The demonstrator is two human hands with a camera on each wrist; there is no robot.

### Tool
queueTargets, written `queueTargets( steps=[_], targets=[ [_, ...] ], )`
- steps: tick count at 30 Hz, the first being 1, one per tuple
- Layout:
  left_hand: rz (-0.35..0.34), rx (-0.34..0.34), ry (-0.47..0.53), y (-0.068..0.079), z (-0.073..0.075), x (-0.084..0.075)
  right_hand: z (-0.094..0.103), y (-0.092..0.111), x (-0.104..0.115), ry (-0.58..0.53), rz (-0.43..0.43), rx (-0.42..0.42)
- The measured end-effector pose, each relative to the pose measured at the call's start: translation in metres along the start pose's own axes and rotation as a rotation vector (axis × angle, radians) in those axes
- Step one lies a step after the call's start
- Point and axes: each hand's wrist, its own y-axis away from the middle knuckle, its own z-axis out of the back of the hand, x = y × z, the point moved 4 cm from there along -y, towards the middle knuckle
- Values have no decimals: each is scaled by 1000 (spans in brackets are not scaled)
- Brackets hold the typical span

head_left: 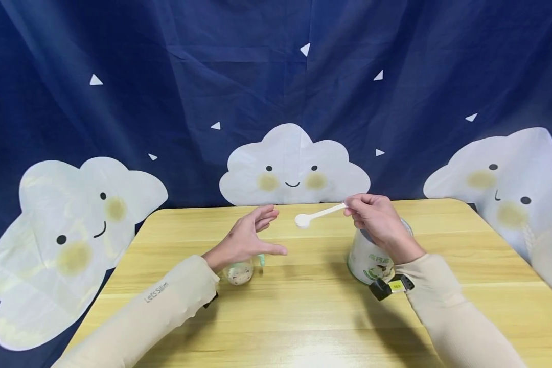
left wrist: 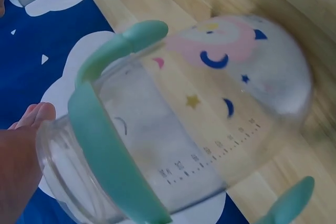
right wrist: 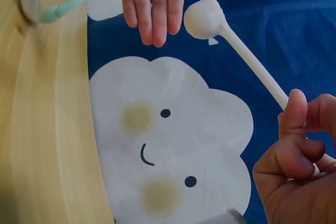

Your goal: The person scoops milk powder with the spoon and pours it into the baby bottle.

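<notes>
My right hand (head_left: pixel 374 214) pinches the end of the long handle of a white scoop (head_left: pixel 302 221). In the right wrist view, white powder heaps in the bowl of the scoop (right wrist: pixel 203 19). Below this hand stands a milk powder can (head_left: pixel 363 258) with green print, partly hidden by the wrist. My left hand (head_left: pixel 244 239) is held over a clear baby bottle (head_left: pixel 240 274), fingers extended and thumb apart, holding nothing. The left wrist view shows the bottle (left wrist: pixel 178 119) without a lid, with a mint-green collar and handles. Something whitish lies at its bottom.
Both containers stand on a light wooden table (head_left: pixel 299 306). A dark blue curtain (head_left: pixel 257 76) with white smiling clouds hangs just beyond the far table edge. A wrist camera (head_left: pixel 391 286) sits on the right wrist, near the can.
</notes>
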Motion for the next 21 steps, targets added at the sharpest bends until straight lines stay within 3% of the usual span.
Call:
queueTargets(
  steps=[21],
  targets=[
    [38,-33,-143,16,32,1,-35,-11,-6,51,-13,3]
  ],
)
